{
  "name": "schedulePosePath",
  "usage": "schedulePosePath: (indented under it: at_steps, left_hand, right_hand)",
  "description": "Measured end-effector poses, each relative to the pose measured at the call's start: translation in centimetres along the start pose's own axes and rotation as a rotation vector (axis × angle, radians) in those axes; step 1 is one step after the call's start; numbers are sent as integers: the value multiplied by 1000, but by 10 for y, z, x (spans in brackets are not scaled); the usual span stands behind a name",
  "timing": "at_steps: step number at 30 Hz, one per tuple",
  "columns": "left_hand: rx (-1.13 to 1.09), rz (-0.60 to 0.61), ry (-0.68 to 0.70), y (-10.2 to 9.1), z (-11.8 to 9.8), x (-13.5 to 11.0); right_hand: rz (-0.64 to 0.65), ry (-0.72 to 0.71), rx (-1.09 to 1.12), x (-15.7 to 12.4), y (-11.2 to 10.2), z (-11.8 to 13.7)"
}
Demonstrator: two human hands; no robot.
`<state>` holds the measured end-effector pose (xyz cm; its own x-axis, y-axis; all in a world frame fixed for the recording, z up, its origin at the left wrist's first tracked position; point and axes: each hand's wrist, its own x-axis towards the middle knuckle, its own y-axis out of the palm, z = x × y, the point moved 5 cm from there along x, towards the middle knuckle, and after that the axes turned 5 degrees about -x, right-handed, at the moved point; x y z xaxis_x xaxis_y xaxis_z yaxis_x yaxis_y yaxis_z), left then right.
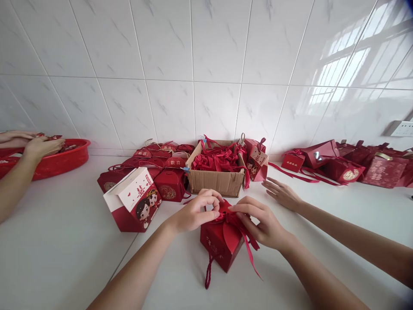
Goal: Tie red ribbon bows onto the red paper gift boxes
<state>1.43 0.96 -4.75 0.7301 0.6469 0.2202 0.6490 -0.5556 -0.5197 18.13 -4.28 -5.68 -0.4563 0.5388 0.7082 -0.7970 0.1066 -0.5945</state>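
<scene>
A small red gift box [219, 247] with folded petal-like top flaps stands on the white counter in front of me, turned corner-on. A red ribbon [228, 218] is gathered and tied at its top, its loose tails hanging down the right side. From the left, my left hand [197, 210] pinches the ribbon at the top between thumb and fingers. My right hand [262, 221] closes its fingers on the ribbon from the other side. Just where the fingertips meet ribbon and flap is partly hidden. A dark red cord loop [208, 273] dangles from the box's near side.
Behind stands a cardboard box [214, 183] full of red ribbons. Left of it are a white-and-red carton [134, 202] and several red gift boxes [171, 184]. Another person's hand [284, 196] rests at right. Someone's hands [41, 146] work over a red basin [77, 153].
</scene>
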Motion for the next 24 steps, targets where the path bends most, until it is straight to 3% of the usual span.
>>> schedulePosePath:
  at_steps: [3,7,15,24]
  left_hand:
    - [-50,19,-2,4,-1,0]
    - [-63,21,1,6,-1,1]
    - [-32,-36,-2,-5,-2,1]
    - [-41,-195,-28,10,-1,5]
  right_hand:
    - [-24,27,-14,0,-1,0]
    - [-20,-43,-52,-1,-1,3]
    - [-2,-76,-51,-2,-3,4]
    - [-81,95,3,-1,-4,0]
